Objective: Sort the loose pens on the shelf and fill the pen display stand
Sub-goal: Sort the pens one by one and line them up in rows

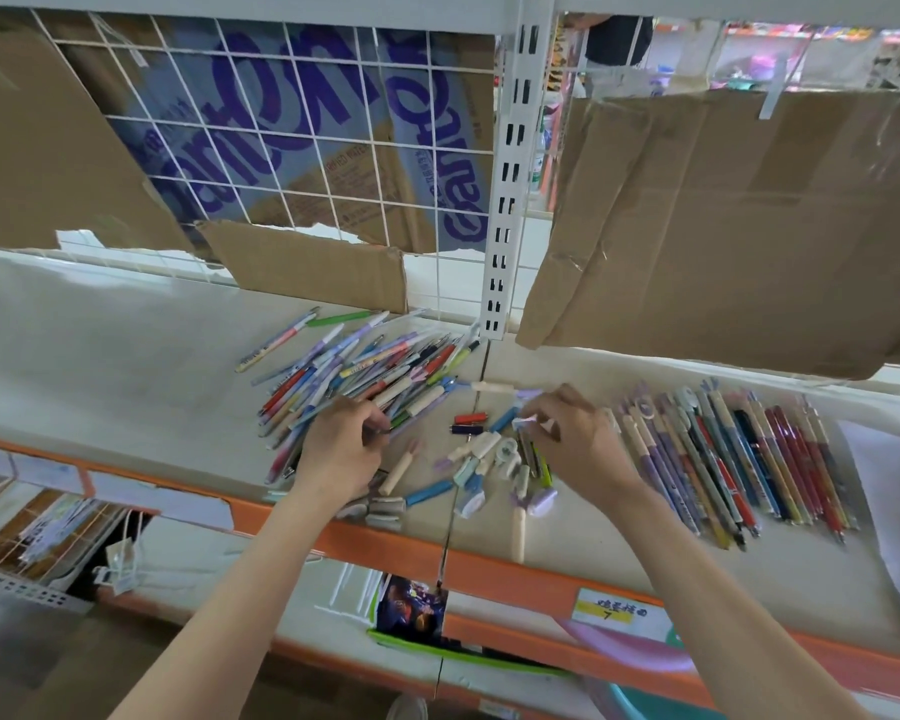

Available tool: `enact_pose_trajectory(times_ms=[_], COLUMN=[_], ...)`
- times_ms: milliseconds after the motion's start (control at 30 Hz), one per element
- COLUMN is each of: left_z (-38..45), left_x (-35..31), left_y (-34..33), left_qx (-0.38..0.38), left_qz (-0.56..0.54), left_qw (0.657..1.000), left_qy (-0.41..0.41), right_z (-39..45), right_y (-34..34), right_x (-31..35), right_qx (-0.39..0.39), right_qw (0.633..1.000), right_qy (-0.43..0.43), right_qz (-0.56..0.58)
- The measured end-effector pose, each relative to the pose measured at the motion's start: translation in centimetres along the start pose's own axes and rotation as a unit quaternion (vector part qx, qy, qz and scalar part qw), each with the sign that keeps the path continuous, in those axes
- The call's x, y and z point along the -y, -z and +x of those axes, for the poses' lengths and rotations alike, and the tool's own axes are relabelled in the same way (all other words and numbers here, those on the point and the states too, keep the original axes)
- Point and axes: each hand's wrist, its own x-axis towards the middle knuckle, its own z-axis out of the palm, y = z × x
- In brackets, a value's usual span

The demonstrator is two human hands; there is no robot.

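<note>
Head view: a neat row of sorted coloured plastic pens (723, 459) lies at right on the white shelf (100, 356); an unsorted heap of loose pens (354, 371) remains. No stand is visible. The left hand (341, 449) pinches a pen in the heap; the right hand (572, 439) pinches a small pale cap (521, 422).

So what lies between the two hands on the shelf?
Head view: between left hand and right hand lie loose pen caps and short red and dark pieces.

Two hands (344, 444), one loose pen pile (365, 371), one sorted pen row (723, 459).
</note>
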Motion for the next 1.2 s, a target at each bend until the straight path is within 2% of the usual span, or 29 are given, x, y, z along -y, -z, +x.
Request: enact_pose_trajectory(times_ms=[133, 367, 500, 600, 733, 833, 967, 1067, 1200], left_z=[-0.2, 0.0, 0.3, 0.3, 0.2, -0.1, -0.4, -0.5, -0.7], left_x=[-0.1, 0.0, -0.7, -1.2, -1.1, -1.5, -1.9, -2.2, -2.6], left_y=[0.0, -0.4, -0.8, -1.1, -1.3, -1.1, -0.9, -1.1, -1.2], left_qx=[-0.012, 0.027, 0.035, 0.031, 0.019, -0.001, 0.042, 0.052, 0.063], left_qz=[0.01, 0.084, 0.134, 0.136, 0.146, 0.054, -0.033, -0.064, -0.068], left_qw=[1.0, 0.996, 0.99, 0.99, 0.989, 0.997, 0.998, 0.996, 0.993], left_qy=[-0.012, -0.015, -0.001, -0.01, -0.029, -0.054, -0.042, -0.032, -0.068], right_z=[-0.1, 0.9, 1.2, 1.1, 1.1, 0.7, 0.2, -0.4, -1.2], right_y=[-1.6, -1.7, -1.3, -0.8, 0.2, 0.9, 1.5, 1.9, 1.9], right_x=[1.0, 0.4, 0.4, -0.1, -1.2, -2.5, -3.9, -4.2, -4.1], right_qx=[0.082, 0.112, 0.089, 0.046, 0.01, -0.002, -0.004, 0.022, 0.078], right_qw=[0.995, 0.992, 0.994, 0.996, 0.995, 0.993, 0.99, 0.989, 0.988], right_qy=[0.058, -0.042, -0.058, -0.069, -0.092, -0.111, -0.137, -0.143, -0.13], right_qz=[0.016, -0.051, -0.026, 0.029, 0.036, 0.035, 0.037, 0.041, 0.037])
